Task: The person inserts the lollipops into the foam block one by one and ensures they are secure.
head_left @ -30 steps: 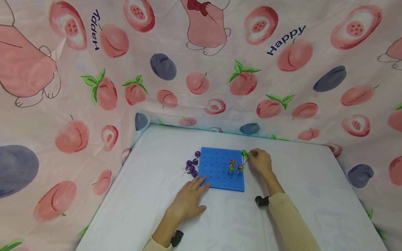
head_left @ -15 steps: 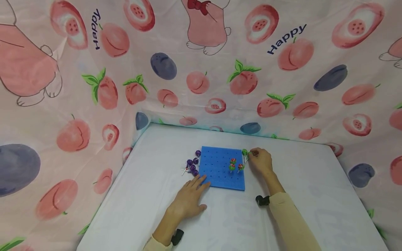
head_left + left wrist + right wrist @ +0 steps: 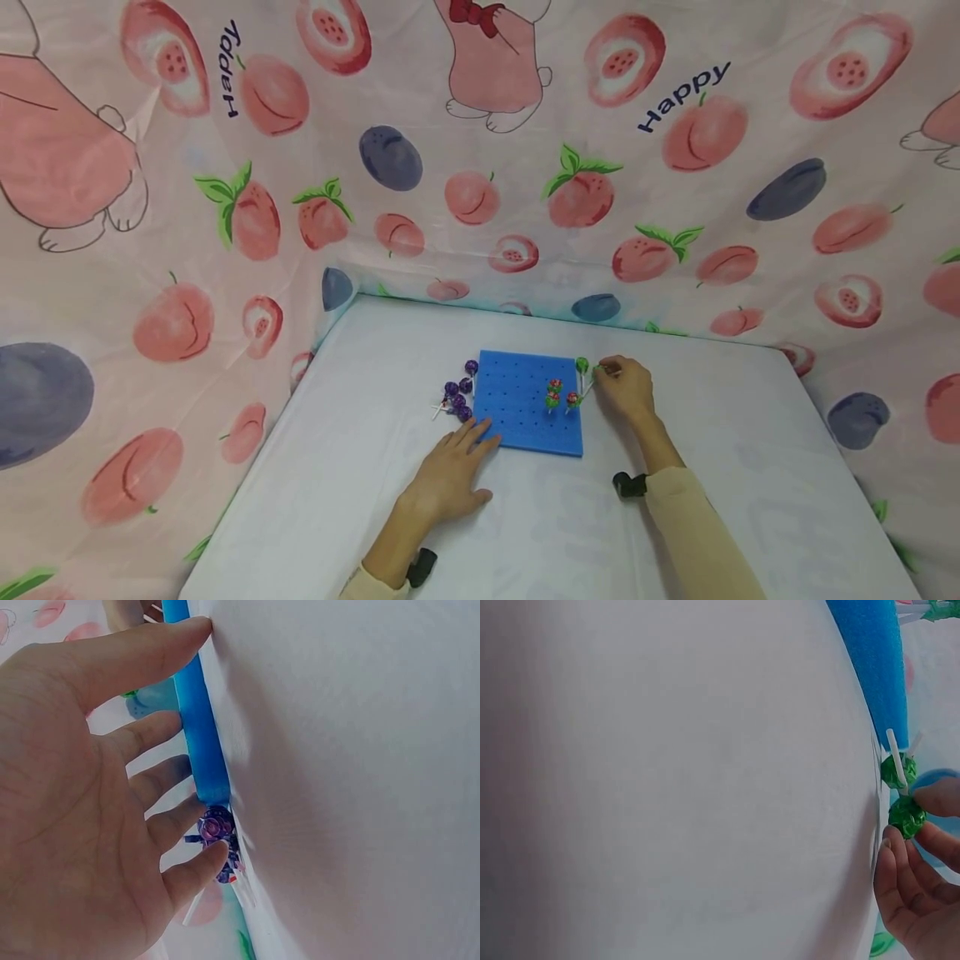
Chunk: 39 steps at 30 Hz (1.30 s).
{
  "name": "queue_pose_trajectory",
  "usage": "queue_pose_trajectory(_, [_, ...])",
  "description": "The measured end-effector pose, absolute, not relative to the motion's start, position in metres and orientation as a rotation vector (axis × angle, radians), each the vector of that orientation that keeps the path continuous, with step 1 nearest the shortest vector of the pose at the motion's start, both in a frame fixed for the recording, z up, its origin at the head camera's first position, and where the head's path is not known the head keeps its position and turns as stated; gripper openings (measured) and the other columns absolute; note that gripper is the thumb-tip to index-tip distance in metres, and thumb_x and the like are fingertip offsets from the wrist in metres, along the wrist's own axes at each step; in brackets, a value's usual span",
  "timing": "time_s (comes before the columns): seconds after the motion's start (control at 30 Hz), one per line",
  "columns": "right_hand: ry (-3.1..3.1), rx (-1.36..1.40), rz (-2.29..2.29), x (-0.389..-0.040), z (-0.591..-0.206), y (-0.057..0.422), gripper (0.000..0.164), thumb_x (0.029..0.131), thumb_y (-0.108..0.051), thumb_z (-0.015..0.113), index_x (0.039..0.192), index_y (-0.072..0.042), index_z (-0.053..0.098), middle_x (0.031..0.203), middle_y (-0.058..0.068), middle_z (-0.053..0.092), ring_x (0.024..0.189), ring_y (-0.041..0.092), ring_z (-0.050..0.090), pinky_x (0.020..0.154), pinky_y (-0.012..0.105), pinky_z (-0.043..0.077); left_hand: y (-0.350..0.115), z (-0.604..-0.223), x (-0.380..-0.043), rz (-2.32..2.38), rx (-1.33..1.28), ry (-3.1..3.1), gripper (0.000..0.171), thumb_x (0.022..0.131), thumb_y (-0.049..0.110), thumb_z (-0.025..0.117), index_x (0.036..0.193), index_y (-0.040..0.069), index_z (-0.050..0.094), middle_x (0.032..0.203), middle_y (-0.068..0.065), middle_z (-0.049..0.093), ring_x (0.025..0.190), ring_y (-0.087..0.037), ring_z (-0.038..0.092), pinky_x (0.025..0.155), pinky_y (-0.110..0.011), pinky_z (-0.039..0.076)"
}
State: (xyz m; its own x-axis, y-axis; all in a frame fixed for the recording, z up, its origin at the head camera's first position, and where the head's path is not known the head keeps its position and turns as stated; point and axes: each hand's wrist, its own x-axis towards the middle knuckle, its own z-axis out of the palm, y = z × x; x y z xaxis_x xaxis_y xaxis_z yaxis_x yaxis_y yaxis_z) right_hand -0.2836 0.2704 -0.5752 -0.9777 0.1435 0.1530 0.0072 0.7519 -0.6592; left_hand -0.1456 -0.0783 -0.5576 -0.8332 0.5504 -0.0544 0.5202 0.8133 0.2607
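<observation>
Right hand [image 3: 628,383] pinching a shiny green-wrapped ball lollipop with a white stick [image 3: 906,819], just beyond the right edge of a square blue foam-like board with holes [image 3: 517,433].
Over the last second this hand has shifted only slightly away from the board, while the three red-and-green wrapped lollipops [image 3: 573,400] on it stayed put, suggesting a grasp being settled rather than a placement. The held lollipop's long axis slants: ball at the fingertips, stick pointing toward the board and the person; whether it is lifted, I cannot tell. The left hand [image 3: 450,475], fingers spread and ungrasping, touches the board's near-left corner.
</observation>
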Motion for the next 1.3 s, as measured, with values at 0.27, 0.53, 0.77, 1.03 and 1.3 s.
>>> queue_pose_trajectory(0.27, [-2.72, -0.142, 1.04, -0.278, -0.573, 0.27, 0.028, 0.097, -0.02, 0.069, 0.116, 0.0, 0.074, 0.107, 0.02, 0.074, 0.098, 0.038, 0.072, 0.087, 0.054, 0.056, -0.078, -0.558, -0.145, 0.36, 0.852, 2.87, 0.082, 0.092, 0.044, 0.078, 0.161, 0.018, 0.042, 0.172, -0.008, 0.027, 0.158, -0.032, 0.023, 0.125, -0.05, 0.031])
queue_pose_trajectory(0.53, [-2.69, -0.131, 1.049, -0.274, -0.568, 0.268, 0.027, 0.096, -0.017, 0.071, 0.115, 0.001, 0.075, 0.106, 0.02, 0.075, 0.095, 0.037, 0.073, 0.083, 0.053, 0.058, -0.078, -0.558, -0.146, 0.364, 0.865, 2.868, 0.082, 0.092, 0.044, 0.077, 0.161, 0.018, 0.042, 0.172, -0.008, 0.027, 0.159, -0.032, 0.022, 0.125, -0.05, 0.03])
queue_pose_trajectory(0.77, [-2.674, -0.133, 1.05, -0.273, -0.568, 0.268, 0.027, 0.096, -0.017, 0.072, 0.115, 0.001, 0.075, 0.106, 0.02, 0.075, 0.094, 0.037, 0.073, 0.082, 0.052, 0.058, -0.078, -0.557, -0.145, 0.364, 0.865, 2.862, 0.082, 0.092, 0.044, 0.078, 0.161, 0.018, 0.042, 0.172, -0.009, 0.026, 0.159, -0.032, 0.022, 0.125, -0.05, 0.03])
queue_pose_trajectory(1.03, [-2.643, -0.149, 1.067, -0.267, -0.566, 0.268, 0.026, 0.096, -0.018, 0.072, 0.116, -0.001, 0.075, 0.109, 0.019, 0.074, 0.096, 0.036, 0.072, 0.081, 0.051, 0.058, -0.077, -0.557, -0.145, 0.374, 0.862, 2.87, 0.082, 0.091, 0.043, 0.078, 0.16, 0.017, 0.043, 0.171, -0.009, 0.028, 0.158, -0.032, 0.023, 0.124, -0.05, 0.031])
queue_pose_trajectory(1.3, [-2.603, -0.113, 1.075, -0.261, -0.564, 0.266, 0.025, 0.096, -0.018, 0.074, 0.115, -0.002, 0.076, 0.11, 0.017, 0.073, 0.095, 0.034, 0.072, 0.077, 0.047, 0.06, -0.078, -0.556, -0.144, 0.395, 0.852, 2.864, 0.082, 0.091, 0.042, 0.079, 0.16, 0.017, 0.043, 0.172, -0.009, 0.027, 0.158, -0.033, 0.023, 0.125, -0.05, 0.031])
